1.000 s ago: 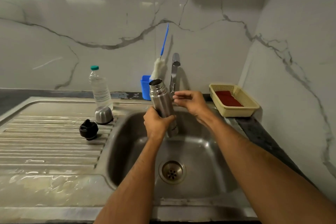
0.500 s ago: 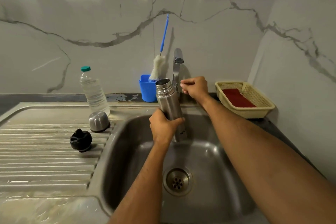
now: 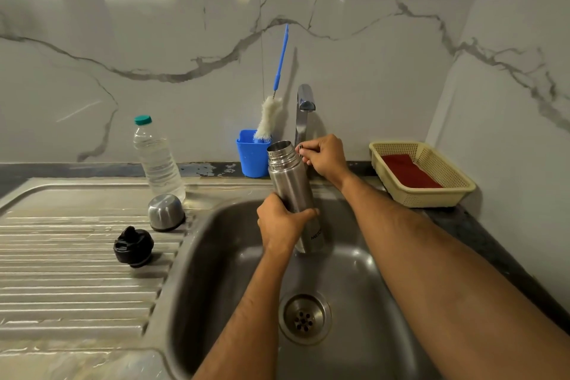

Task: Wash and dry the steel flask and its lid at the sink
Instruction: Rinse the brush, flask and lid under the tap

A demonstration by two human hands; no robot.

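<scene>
- Here, your left hand (image 3: pixel 282 223) grips the steel flask (image 3: pixel 291 187) around its lower body, fingers and thumb wrapped round it.
- You hold the flask over the sink (image 3: pixel 216 259), open mouth up, tilted slightly, just beside the tap (image 3: pixel 303 108).
- Your right hand (image 3: pixel 324 156) is behind the flask's neck, fingers curled on the tap's small lever at the stem; the lever itself is mostly hidden.
- The steel lid cup (image 3: pixel 166 212) sits upside down on the ribbed drainboard (image 3: pixel 77 256), beside the sink's edge.
- The black stopper (image 3: pixel 133 246) lies on the drainboard, near the cup but apart from it.
- A clear plastic bottle (image 3: pixel 155 157) with a green cap stands just behind the cup.
- A blue holder (image 3: pixel 251 154) at the wall carries a bottle brush (image 3: pixel 271 114).
- On the dark worktop (image 3: pixel 493 253) to your right, a cream basket (image 3: pixel 431 194) holds a red cloth (image 3: pixel 408 171).
</scene>
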